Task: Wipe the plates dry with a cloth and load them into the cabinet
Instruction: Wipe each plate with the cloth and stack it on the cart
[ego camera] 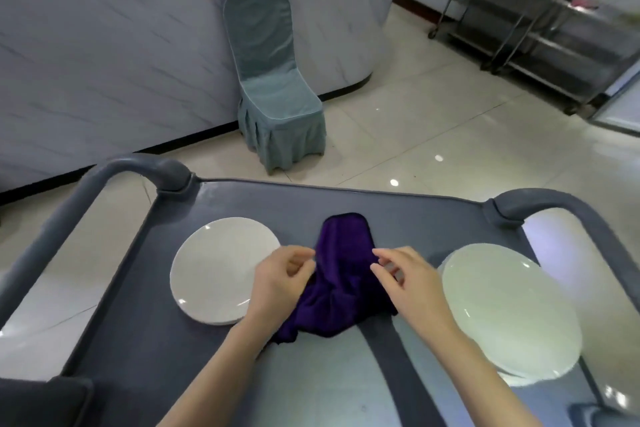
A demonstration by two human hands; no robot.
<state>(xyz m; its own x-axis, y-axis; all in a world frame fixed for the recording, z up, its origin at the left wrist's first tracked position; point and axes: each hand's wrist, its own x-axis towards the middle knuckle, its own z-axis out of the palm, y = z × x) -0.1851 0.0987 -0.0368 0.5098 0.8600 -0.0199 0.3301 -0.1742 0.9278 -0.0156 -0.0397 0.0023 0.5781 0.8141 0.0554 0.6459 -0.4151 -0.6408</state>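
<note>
Head view — left hand (280,282) and right hand (405,282) pinch the crumpled purple cloth (343,253), grips clamped, mid grey cart top (138,340); white round plates (214,267) near its left edge, pale plates (509,308) right.

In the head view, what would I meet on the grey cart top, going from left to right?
From the left: round white plate → left hand → crumpled purple cloth → right hand → round pale greenish plate.
</note>
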